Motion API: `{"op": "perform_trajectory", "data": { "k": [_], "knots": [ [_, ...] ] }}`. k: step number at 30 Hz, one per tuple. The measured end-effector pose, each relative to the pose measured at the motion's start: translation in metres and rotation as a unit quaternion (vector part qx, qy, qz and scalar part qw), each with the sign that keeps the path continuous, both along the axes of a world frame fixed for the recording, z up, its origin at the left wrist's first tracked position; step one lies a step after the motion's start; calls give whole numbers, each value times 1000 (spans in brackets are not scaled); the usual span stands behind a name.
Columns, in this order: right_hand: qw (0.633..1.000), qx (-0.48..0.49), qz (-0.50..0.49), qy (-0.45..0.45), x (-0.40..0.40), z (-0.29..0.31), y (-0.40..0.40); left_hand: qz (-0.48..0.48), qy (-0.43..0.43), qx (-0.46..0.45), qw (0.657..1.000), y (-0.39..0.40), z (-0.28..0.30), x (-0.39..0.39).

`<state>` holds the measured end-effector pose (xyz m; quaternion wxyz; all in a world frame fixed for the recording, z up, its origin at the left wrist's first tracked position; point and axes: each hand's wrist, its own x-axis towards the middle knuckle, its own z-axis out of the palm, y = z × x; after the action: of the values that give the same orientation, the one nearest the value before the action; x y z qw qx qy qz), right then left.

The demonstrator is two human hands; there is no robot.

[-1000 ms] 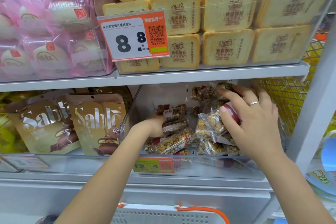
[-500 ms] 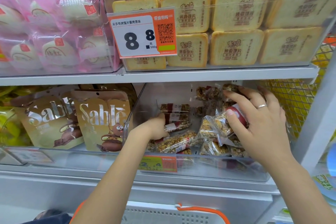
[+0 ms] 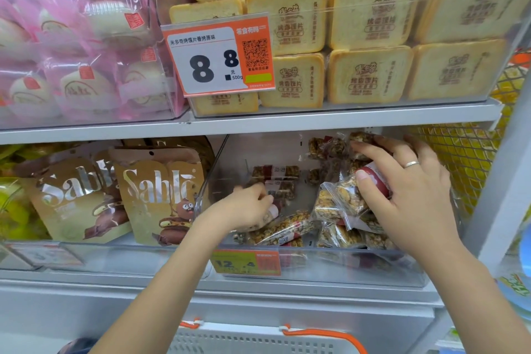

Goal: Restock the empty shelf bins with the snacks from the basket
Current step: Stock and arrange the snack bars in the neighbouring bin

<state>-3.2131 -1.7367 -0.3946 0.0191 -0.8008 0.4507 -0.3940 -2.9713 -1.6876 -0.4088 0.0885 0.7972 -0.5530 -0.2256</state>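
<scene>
Shop shelving fills the view, white metal tiers carrying clear plastic bins. Nearest, at the bottom edge, sits the white basket (image 3: 258, 343) with orange handle trim, just below the lower shelf (image 3: 115, 290).

Above it both forearms reach over the front wall of the clear shelf bin (image 3: 359, 270), which bears an orange price label (image 3: 247, 262) reading 12.4. Inside this bin lie the snacks: clear-wrapped nut and grain bars (image 3: 287, 228) with red bands, piled higher on the right side than on the left.

The left hand (image 3: 247, 208) is low in the bin's left half, fingers curled onto a small red-banded bar; the grip looks closed on it, though the fingertips are partly hidden. The right hand (image 3: 402, 198), wearing a ring, holds a bunch of wrapped bars (image 3: 344, 195) against the right-hand pile, thumb and fingers wrapped round them.

Left of this bin stand gold Sablé pouches (image 3: 155, 195) in a neighbouring bin.

Farther up, the upper shelf (image 3: 316, 119) carries toast-shaped packs (image 3: 370, 75) behind an orange price tag (image 3: 218, 57) marked 8.8, with pink-wrapped buns (image 3: 80, 66) to the left. Yellow mesh (image 3: 459, 158) shows at the far right.
</scene>
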Motion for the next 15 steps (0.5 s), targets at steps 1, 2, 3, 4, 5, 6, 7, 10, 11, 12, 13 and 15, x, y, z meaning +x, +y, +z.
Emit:
{"op": "perform_trajectory", "data": {
  "k": [1,2,3,4,5,6,7,10,11,12,13,15],
  "knots": [
    [1000,0,-1,0,0,0,0,-10,27,14,999,-2,8,5],
    [1000,1,-3,0,0,0,0,-21,62,35,997,-3,16,10],
    [1000,2,-3,2,0,0,0,-43,88,60,993,-3,22,14],
    [1000,3,-2,3,0,0,0,-81,82,82,990,-5,26,19],
    [1000,4,-1,4,0,0,0,-132,41,100,985,-7,28,21],
    [1000,5,-1,4,1,0,-1,-181,-17,112,977,-11,28,23],
    [1000,6,-1,4,1,-1,-1,-221,-71,116,966,-17,27,24],
    [1000,1,3,-4,0,-1,-2,-295,-149,104,938,-32,23,27],
    [1000,-1,3,-6,-1,-1,-2,-309,-167,97,931,-34,22,28],
    [1000,-1,4,-7,-1,-1,-1,-318,-181,92,926,-36,22,29],
    [1000,-1,5,-8,-1,-1,-1,-325,-190,90,922,-38,22,30],
    [1000,-1,5,-9,0,-1,-2,-327,-193,88,921,-41,24,31]
  ]
}}
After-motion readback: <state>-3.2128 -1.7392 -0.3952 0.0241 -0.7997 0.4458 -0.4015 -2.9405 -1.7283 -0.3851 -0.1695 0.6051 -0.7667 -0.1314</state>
